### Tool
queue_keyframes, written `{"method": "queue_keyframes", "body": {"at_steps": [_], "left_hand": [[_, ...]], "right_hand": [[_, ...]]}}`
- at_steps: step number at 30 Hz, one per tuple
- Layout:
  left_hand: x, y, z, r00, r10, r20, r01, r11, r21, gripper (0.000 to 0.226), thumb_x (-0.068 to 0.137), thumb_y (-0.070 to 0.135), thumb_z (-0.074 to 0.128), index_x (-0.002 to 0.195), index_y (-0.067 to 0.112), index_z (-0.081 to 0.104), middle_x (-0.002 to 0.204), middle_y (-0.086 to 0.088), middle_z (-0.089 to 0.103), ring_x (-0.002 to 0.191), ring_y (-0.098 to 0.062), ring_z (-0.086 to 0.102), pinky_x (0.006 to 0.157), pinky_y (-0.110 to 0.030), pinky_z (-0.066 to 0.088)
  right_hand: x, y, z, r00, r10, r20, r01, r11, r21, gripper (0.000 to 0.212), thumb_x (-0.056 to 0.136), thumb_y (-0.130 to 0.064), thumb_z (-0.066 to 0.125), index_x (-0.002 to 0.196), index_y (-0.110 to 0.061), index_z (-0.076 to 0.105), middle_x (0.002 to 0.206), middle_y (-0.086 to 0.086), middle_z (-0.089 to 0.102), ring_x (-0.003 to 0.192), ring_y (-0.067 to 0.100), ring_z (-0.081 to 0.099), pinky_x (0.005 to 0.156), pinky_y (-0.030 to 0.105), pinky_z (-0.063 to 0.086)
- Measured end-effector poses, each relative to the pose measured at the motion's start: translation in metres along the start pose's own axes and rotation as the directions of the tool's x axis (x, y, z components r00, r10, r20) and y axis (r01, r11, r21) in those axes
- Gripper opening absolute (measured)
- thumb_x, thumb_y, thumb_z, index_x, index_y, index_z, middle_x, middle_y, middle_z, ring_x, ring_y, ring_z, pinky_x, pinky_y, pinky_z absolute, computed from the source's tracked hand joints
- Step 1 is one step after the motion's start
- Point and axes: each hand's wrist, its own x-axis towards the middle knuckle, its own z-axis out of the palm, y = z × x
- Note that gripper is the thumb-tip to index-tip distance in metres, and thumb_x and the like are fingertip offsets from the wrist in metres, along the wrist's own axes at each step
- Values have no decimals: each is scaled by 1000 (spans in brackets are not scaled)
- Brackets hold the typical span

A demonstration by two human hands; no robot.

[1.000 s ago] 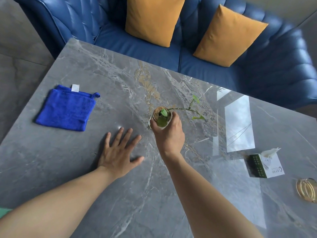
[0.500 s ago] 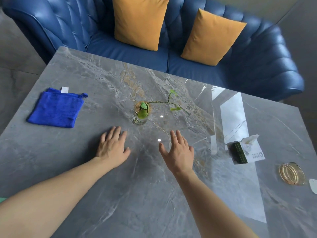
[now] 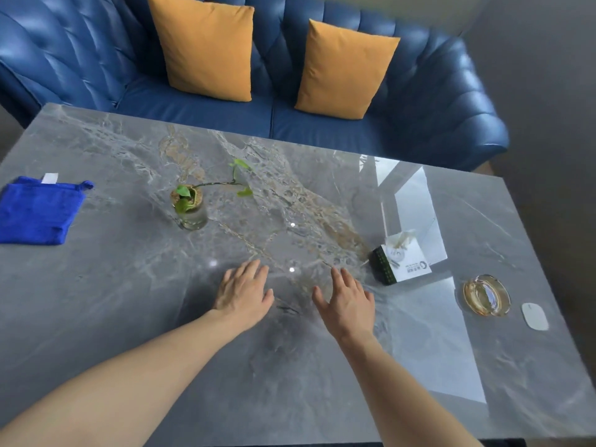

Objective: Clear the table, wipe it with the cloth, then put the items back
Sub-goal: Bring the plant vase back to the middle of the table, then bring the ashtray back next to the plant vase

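A grey marble table (image 3: pixel 129 285) fills the view. A folded blue cloth (image 3: pixel 37 209) lies at its left edge. A small glass vase with a green plant cutting (image 3: pixel 190 206) stands upright left of centre. A tissue box (image 3: pixel 401 258) sits at the right, with an amber glass ashtray (image 3: pixel 486 295) and a white mouse (image 3: pixel 534 316) beyond it near the right edge. My left hand (image 3: pixel 243 293) lies flat on the table at the centre, empty. My right hand (image 3: pixel 348 301) hovers beside it, fingers spread, holding nothing, just left of the tissue box.
A blue sofa (image 3: pixel 435 101) with two orange cushions (image 3: pixel 206 46) runs along the table's far edge. Grey floor shows at the right.
My right hand let go of the plant vase, which now stands on the table, and drew back toward me. Both hands have shifted to the right, toward the tissue box.
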Motion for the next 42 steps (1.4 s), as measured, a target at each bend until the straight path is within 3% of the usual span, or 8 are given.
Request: {"method": "queue_keyframes", "body": {"at_steps": [11,17,24,30,32,34,36,42], "left_hand": [[30,177,34,990,127,57,-128,992,6,53,95,45,44,139,16,50,145,-4,50,136,-23,43,110,-43,35],[44,255,55,979,191,70,-191,982,-11,58,86,50,28,123,17,59,124,-3,59,121,-24,53,102,-44,42],[57,323,83,961,260,98,-262,965,12,49,87,46,34,115,17,61,117,-3,59,115,-25,55,95,-43,44],[74,359,109,950,300,90,-307,950,65,64,80,49,20,119,15,59,120,-6,58,118,-27,54,95,-44,43],[79,364,117,952,292,94,-302,946,117,64,86,50,25,131,16,54,138,-7,53,133,-25,45,104,-43,38],[83,365,129,955,277,106,-290,947,140,64,94,50,35,149,17,40,160,-7,35,149,-23,26,116,-43,26],[84,361,140,959,265,101,-278,949,149,70,94,52,37,155,18,30,165,-5,24,153,-23,18,121,-44,20],[81,349,167,952,304,-23,-298,944,144,76,90,55,41,155,15,34,164,-7,29,152,-23,23,122,-48,20]], "right_hand": [[-8,169,-21,994,90,-58,-88,995,41,47,94,-52,50,127,-21,61,131,0,64,122,24,57,98,42,40],[-11,247,-21,983,158,-91,-153,987,59,43,92,-47,55,122,-18,64,124,3,66,118,27,58,93,41,40],[-9,317,-16,967,219,-128,-212,975,66,38,91,-48,55,111,-17,65,109,3,68,108,28,60,86,41,39],[2,365,-15,957,254,-140,-245,966,81,35,91,-48,52,107,-19,62,111,2,66,105,28,58,85,43,42],[9,380,-16,953,261,-155,-248,964,95,34,92,-48,52,109,-19,61,112,2,65,105,28,57,84,43,41],[19,392,-18,948,260,-184,-244,964,108,42,93,-48,53,123,-20,61,120,2,64,111,28,57,85,43,42],[31,402,-21,941,257,-222,-235,965,120,49,91,-48,56,131,-20,58,127,2,63,114,29,56,84,44,43],[71,415,-19,939,269,-214,-242,960,143,75,84,-67,56,147,-29,42,154,0,43,131,27,47,94,47,44]]}}
